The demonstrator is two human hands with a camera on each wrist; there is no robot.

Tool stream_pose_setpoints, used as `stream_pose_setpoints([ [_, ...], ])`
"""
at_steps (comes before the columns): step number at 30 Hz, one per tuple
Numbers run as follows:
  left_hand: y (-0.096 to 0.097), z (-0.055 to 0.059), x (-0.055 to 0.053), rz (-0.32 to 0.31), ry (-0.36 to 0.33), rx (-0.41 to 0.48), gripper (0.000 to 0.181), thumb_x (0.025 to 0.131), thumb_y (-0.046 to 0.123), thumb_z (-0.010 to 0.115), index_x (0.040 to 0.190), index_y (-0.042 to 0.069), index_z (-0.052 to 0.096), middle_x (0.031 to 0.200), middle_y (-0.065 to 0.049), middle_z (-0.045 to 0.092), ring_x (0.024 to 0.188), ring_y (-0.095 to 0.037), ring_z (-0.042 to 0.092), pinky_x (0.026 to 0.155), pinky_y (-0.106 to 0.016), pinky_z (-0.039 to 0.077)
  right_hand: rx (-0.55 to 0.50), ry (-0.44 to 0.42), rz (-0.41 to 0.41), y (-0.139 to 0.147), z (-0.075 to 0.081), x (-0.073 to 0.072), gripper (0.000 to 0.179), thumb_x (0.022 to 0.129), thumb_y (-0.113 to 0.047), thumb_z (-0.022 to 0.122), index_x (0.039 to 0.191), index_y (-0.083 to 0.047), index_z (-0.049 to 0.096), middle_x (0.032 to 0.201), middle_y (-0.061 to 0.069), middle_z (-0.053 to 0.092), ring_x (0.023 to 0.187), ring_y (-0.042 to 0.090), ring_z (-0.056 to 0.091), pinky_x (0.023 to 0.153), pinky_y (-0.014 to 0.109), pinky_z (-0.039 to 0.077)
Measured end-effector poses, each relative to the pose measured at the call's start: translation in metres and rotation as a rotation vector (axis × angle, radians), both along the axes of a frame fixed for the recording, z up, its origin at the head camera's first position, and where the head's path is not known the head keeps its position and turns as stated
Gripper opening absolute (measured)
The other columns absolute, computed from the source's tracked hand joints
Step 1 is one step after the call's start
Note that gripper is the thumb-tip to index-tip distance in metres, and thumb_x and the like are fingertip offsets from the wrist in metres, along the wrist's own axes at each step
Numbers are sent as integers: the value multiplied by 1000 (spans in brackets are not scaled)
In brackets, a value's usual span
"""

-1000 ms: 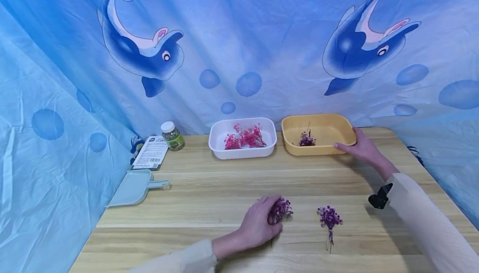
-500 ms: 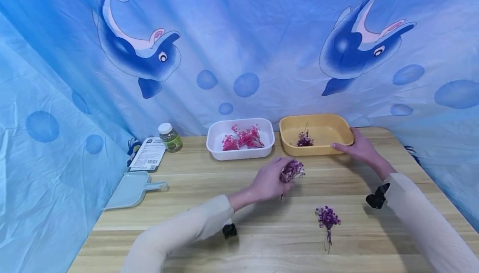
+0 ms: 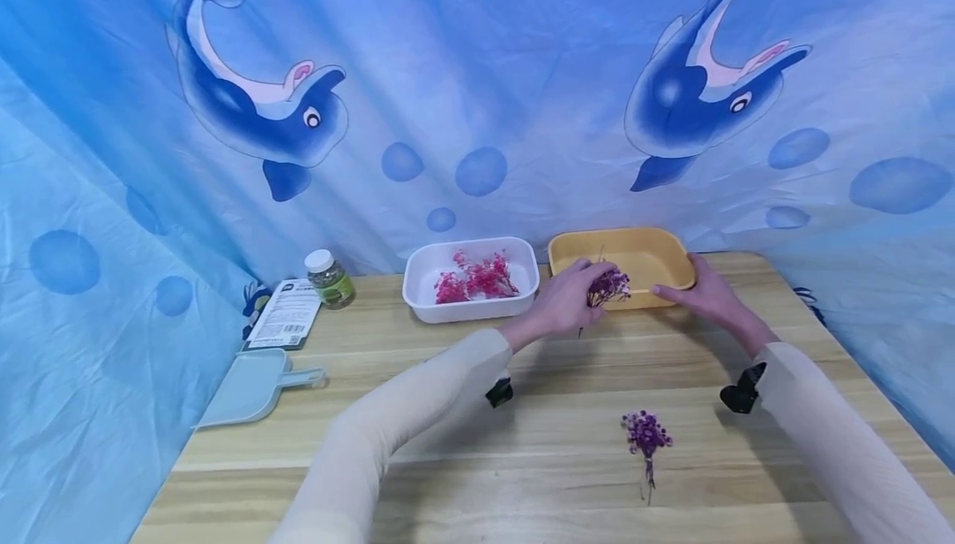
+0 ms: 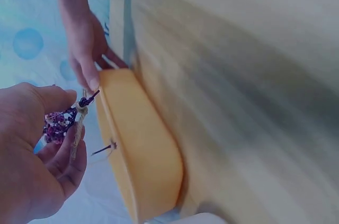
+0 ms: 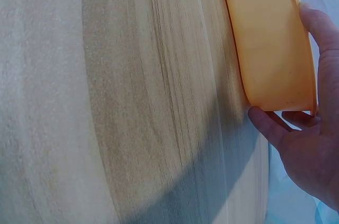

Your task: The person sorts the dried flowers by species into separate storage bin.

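My left hand (image 3: 569, 302) grips a small bunch of purple dried flowers (image 3: 608, 286) at the near left edge of the yellow plastic basin (image 3: 656, 262). In the left wrist view, the bunch's tied stems (image 4: 81, 108) show between thumb and fingers. My right hand (image 3: 715, 291) holds the basin's right end, its thumb on the rim and fingers around the corner. The bunch seen earlier inside the basin is mostly hidden behind my left hand. Another purple dried flower bunch (image 3: 647, 436) lies on the table, nearer to me.
Left of the yellow basin stands a white basin (image 3: 418, 299) with pink dried flowers (image 3: 477, 277). Farther left are a lidded jar (image 3: 331, 280), a white printed package (image 3: 285, 313) and a light blue dustpan (image 3: 249, 386). A dolphin-print curtain (image 3: 418, 71) hangs behind the wooden table (image 3: 522, 461).
My left hand has picked up a purple flower bunch from the table and carried it forward to the yellow basin. My right hand has stayed on the basin's right end.
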State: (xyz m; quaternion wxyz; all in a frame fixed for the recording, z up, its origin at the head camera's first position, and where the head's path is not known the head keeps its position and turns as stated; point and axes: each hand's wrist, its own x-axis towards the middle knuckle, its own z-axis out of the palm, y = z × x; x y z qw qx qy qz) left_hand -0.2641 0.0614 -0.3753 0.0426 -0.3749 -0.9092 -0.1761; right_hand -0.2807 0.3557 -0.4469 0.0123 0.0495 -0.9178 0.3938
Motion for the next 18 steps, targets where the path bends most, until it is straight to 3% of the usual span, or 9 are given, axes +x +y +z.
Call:
stream_pose_setpoints([
  [5, 17, 4, -20, 17, -1, -34, 74, 85, 24, 81, 150, 20, 45, 132, -7, 55, 110, -21, 58, 87, -33, 54, -5, -1, -6, 0, 1, 1, 112, 88, -49, 73, 152, 13, 6, 141, 45, 33, 124, 58, 42, 104, 66, 36],
  [9, 27, 1, -37, 19, 10, -58, 72, 87, 25, 80, 150, 22, 45, 134, -6, 53, 114, -20, 56, 89, -33, 53, -5, -3, -6, 0, 2, 2, 111, 88, -49, 73, 152, 14, 7, 141, 45, 33, 124, 58, 41, 104, 66, 35],
  [13, 35, 0, -50, 15, 23, -88, 72, 88, 25, 79, 151, 22, 44, 135, -5, 52, 111, -19, 57, 76, -27, 54, -2, -10, -12, 0, 1, 2, 112, 88, -50, 73, 152, 13, 7, 142, 44, 32, 126, 57, 40, 105, 66, 35],
  [18, 43, 7, -64, 17, -11, -99, 75, 89, 16, 76, 154, 21, 39, 135, -5, 49, 98, -16, 57, 63, -20, 49, -21, -6, -15, -1, 0, 0, 112, 88, -49, 74, 153, 11, 7, 143, 43, 32, 126, 57, 40, 105, 65, 36],
])
